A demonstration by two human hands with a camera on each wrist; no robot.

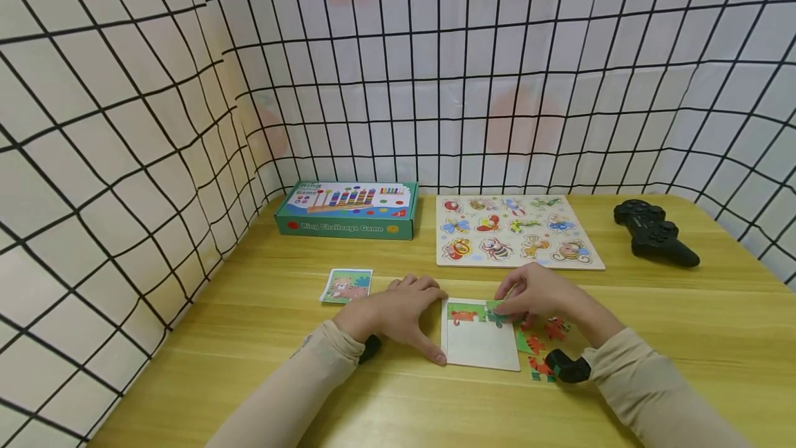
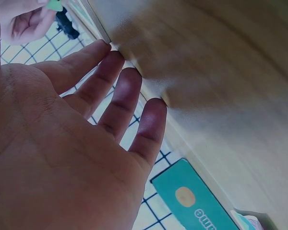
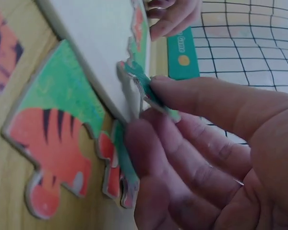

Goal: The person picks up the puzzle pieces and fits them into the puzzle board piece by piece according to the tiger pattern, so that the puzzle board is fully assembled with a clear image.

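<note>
My right fingers (image 3: 194, 151) pinched a green jigsaw piece (image 3: 142, 85) over the far right of the puzzle tray (image 1: 479, 348). My left fingers (image 2: 125, 98), outspread, touched its left edge

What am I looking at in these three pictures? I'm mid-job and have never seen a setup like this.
No robot here, just a person's two bare hands. The wide picture comes from a camera worn on the head; the two close ones come from cameras on the left and right wrists. On the wood-grain table lies a jigsaw tray, with loose jigsaw pieces to its right and a small picture card to its left. Behind are a Ring Challenge Game box, a bug puzzle board and a black game controller. The left hand rests at the tray's left edge; the right hand pinches a green jigsaw piece.
</note>
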